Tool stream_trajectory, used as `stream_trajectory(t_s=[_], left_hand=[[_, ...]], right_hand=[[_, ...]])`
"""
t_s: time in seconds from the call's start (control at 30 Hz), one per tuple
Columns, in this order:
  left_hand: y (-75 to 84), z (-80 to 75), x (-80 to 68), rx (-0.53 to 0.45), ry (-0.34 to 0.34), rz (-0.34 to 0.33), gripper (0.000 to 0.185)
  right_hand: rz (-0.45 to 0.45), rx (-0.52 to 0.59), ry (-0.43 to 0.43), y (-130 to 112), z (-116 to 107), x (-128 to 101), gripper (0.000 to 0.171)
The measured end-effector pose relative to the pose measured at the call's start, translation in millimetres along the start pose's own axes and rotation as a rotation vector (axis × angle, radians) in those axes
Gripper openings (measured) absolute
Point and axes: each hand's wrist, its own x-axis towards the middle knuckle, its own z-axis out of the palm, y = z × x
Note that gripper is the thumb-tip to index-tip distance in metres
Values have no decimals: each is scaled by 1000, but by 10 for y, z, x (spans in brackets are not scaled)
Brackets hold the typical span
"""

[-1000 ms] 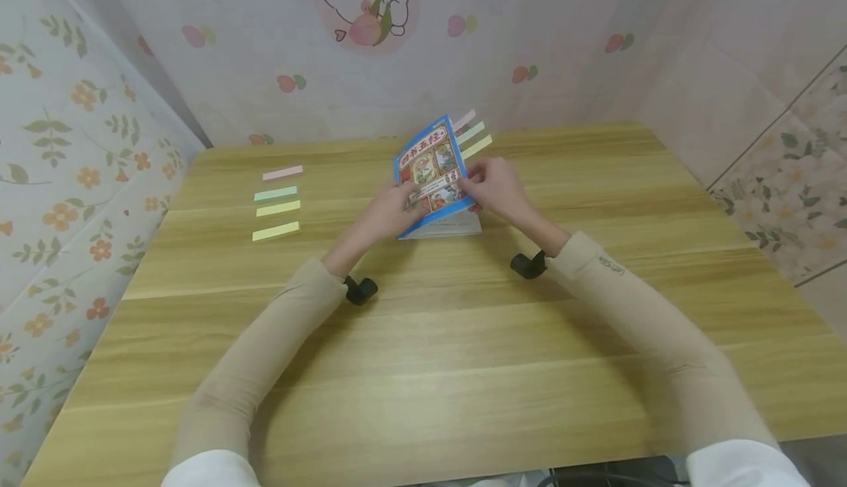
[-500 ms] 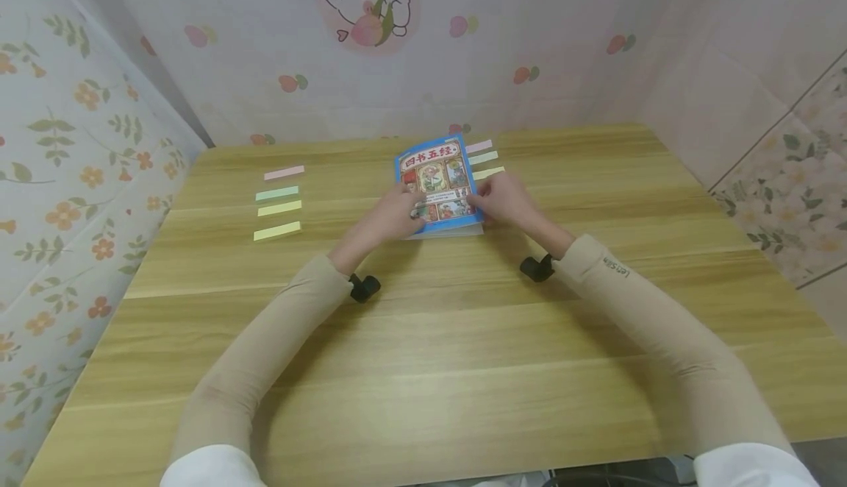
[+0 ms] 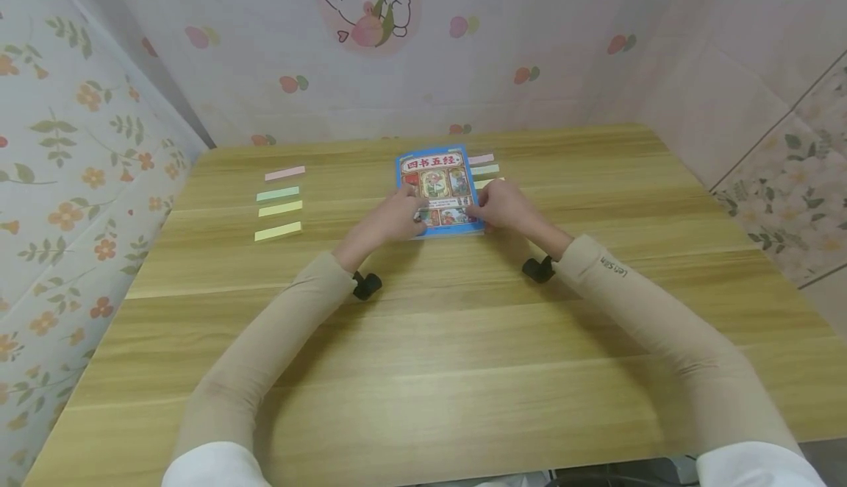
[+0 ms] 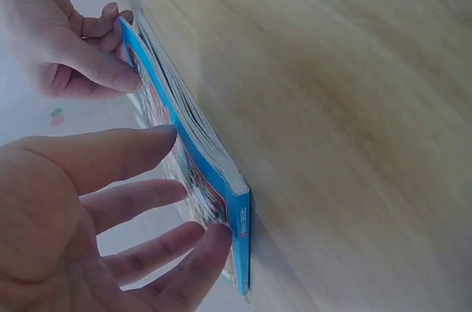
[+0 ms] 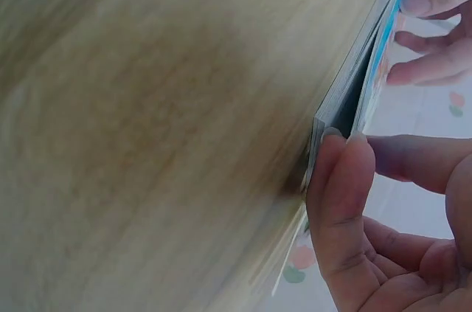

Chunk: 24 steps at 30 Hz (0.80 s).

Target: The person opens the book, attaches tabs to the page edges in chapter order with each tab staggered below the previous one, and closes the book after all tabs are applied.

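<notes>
Fingers of left hand (image 3: 390,220) and right hand (image 3: 504,206) press flat, glossy blue book (image 3: 438,189) onto wood-grain table (image 3: 423,340).

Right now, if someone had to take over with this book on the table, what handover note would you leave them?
Left hand: fingers straight, resting on the cover of the blue book.
Right hand: thumb at the book's right edge, fingers on the cover.
Book: lies closed and flat on the wooden table, coloured tabs sticking out of its right side.
Four loose sticky strips lie to the left.
Done: three tabs placed, by the look of it.
Left: probably the four loose strips.
</notes>
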Motion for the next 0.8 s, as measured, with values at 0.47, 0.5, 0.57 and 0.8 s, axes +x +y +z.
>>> stream_trajectory(t_s=[0.47, 0.5, 0.57, 0.8], left_hand=[[-4, 10, 19, 48, -46, 14, 38], [-6, 7, 19, 53, -48, 16, 39], [-14, 6, 21, 63, -54, 19, 43], [6, -16, -7, 127, -87, 31, 35]], right_hand=[[-153, -123, 9, 53, 32, -100, 31], [-166, -134, -1, 58, 37, -105, 35], [-202, -165, -24, 70, 46, -108, 45], [-321, -256, -111, 91, 59, -119, 70]])
